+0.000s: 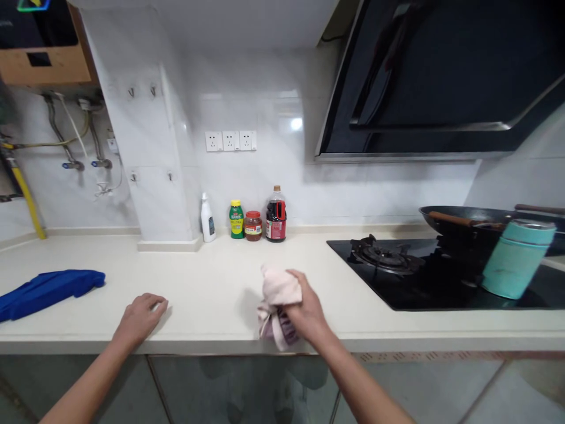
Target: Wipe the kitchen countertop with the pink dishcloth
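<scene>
My right hand is closed around a bunched cloth, pale pink with a striped, purplish lower part. It holds the cloth at the counter's front, with folds hanging near the edge. Over to the left, my left hand rests on the pale countertop. Its fingers are loosely curled, a gap shows between thumb and forefinger, and nothing is visible in it. A blue cloth lies crumpled on the counter farther left.
Along the back wall stand a white bottle, a green bottle, a red-lidded jar and a dark sauce bottle. At right, the black hob carries a wok and a turquoise container. A range hood overhangs it.
</scene>
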Tool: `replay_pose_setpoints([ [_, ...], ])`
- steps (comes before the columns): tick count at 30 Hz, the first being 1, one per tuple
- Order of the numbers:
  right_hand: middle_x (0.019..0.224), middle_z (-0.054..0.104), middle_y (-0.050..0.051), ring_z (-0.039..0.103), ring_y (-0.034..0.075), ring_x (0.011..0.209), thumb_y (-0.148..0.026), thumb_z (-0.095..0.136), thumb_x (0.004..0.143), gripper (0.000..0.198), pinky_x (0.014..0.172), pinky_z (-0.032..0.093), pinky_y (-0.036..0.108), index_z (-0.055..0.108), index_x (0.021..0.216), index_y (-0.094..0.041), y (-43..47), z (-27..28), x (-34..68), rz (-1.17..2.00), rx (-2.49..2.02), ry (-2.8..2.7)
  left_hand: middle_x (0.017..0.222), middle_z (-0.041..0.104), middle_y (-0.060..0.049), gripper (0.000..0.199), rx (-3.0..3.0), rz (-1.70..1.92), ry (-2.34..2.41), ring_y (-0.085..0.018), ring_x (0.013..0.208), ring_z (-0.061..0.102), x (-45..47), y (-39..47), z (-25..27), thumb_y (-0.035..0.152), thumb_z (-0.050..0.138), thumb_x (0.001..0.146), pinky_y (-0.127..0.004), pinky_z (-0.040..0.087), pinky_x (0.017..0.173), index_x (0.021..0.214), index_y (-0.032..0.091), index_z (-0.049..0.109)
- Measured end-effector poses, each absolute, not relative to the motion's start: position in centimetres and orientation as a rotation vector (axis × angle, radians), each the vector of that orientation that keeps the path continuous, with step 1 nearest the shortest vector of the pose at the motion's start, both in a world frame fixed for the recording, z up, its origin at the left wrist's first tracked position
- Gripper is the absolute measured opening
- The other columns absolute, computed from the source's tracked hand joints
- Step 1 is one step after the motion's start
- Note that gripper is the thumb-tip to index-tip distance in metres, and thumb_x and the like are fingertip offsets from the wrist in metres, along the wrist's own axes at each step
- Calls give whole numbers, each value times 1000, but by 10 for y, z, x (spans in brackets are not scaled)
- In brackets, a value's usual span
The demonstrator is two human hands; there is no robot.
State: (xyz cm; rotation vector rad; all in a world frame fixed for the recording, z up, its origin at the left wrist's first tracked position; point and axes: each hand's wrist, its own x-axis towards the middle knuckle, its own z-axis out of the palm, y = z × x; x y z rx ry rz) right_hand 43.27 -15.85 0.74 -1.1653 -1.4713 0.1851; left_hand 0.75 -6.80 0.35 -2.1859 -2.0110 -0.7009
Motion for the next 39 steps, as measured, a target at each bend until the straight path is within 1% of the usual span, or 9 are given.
replay_pose_setpoints([
  [3, 140, 57, 14, 59, 31, 124, -35, 62, 82, 66, 102, 50, 46, 46, 145, -21, -132, 20, 450, 6, -1275, -1451, 117, 76, -8, 48, -2188, -705, -2009, -27, 119, 63, 7, -69, 3, 51, 38, 88, -37, 46, 102, 98, 23, 76],
  [6, 145, 53, 21, 54, 34, 132, -37, 62, 83, 73, 108, 47, 51, 45, 149, -13, -116, 5, 460, 101, -1342, -1782, 117, 75, -8, 49, -2197, -704, -2001, -28, 118, 64, 8, -70, 3, 51, 37, 88, -38, 47, 101, 98, 22, 76],
  [11, 142, 61, 14, 59, 28, 129, -54, 52, 95, 57, 108, 49, 46, 60, 140, -19, -120, -18, 494, 342, -1305, -1955, 115, 75, -8, 48, -2203, -709, -1964, -28, 117, 64, 4, -71, 0, 50, 38, 89, -39, 47, 102, 97, 22, 76],
  [16, 140, 62, 13, 55, 29, 134, -64, 33, 100, 63, 118, 39, 51, 68, 128, -20, -129, -25, 570, 218, -1479, -1819, 130, 69, -11, 41, -2192, -729, -1939, -31, 128, 59, 23, -72, -1, 43, 45, 89, -46, 46, 106, 107, 22, 75],
  [22, 157, 46, 12, 34, 37, 149, -65, 28, 97, 69, 116, 28, 70, 60, 143, -23, -135, -78, 629, -33, -1973, -1900, 152, 54, -11, 44, -2640, -1013, -1384, -29, 140, 49, 182, -81, 12, 52, 51, 95, -51, 37, 118, 127, 28, 69],
  [26, 159, 42, 12, 33, 38, 149, -71, 33, 97, 72, 114, 33, 69, 54, 149, -26, -135, -97, 632, -189, -2003, -1938, 166, 35, -15, 69, -2973, -555, -1421, -44, 152, 26, 300, -85, 17, 75, 52, 86, -73, 24, 115, 140, 33, 62],
  [29, 159, 43, 11, 33, 38, 149, -74, 35, 96, 73, 114, 34, 69, 55, 149, -28, -132, -105, 633, -217, -1977, -1952, 166, 35, -14, 81, -3106, -276, -1463, -50, 155, 13, 352, -79, 9, 85, 52, 77, -80, 11, 113, 143, 38, 60],
  [34, 149, 55, 10, 45, 41, 141, -70, 41, 94, 65, 108, 42, 71, 66, 136, -27, -134, -115, 638, -406, -1854, -1901, 167, 32, -13, 93, -3207, -284, -1314, -48, 156, 6, 397, -39, -3, 89, 53, 71, -76, 3, 117, 149, 38, 53],
  [39, 112, 76, 9, 71, 30, 105, -49, 44, 97, 41, 90, 60, 46, 79, 102, -28, -154, -109, 638, -604, -1563, -1875, 167, 31, -15, 93, -3142, -317, -1431, -47, 155, 8, 425, 30, 1, 85, 57, 71, -74, 5, 116, 150, 37, 50],
])
